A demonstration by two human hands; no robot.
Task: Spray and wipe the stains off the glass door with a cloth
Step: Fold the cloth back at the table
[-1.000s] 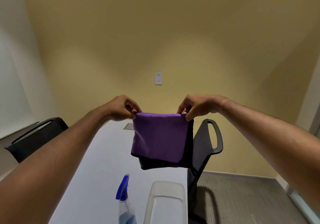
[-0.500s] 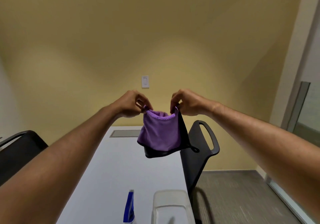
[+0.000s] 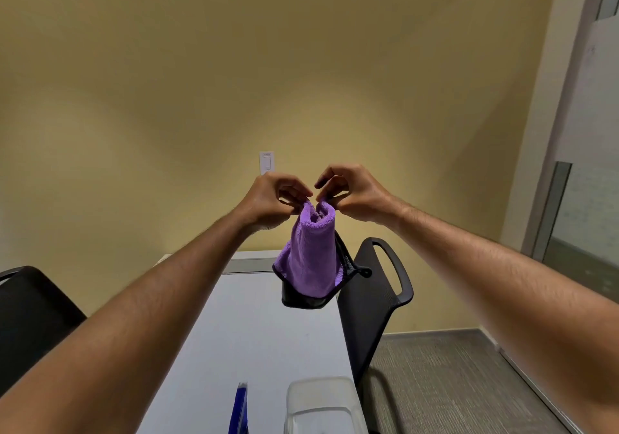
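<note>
A purple cloth [image 3: 310,259] with a black backing hangs in the air above the white table [image 3: 254,326]. My left hand [image 3: 273,199] pinches its top left corner and my right hand [image 3: 351,195] pinches its top right corner; the two hands nearly touch, so the cloth folds in half. The blue trigger of a spray bottle [image 3: 239,410] pokes up at the bottom edge. Part of the glass door [image 3: 582,219] with its frame shows at the far right.
A clear plastic bin [image 3: 321,407] stands on the table next to the spray bottle. Black chairs sit at the table's right [image 3: 371,306] and left [image 3: 30,316]. A yellow wall with a white light switch [image 3: 267,162] is ahead. Grey carpet lies to the right.
My hands have come together, folding the stretched cloth in half. The view has turned right, bringing the glass door into sight.
</note>
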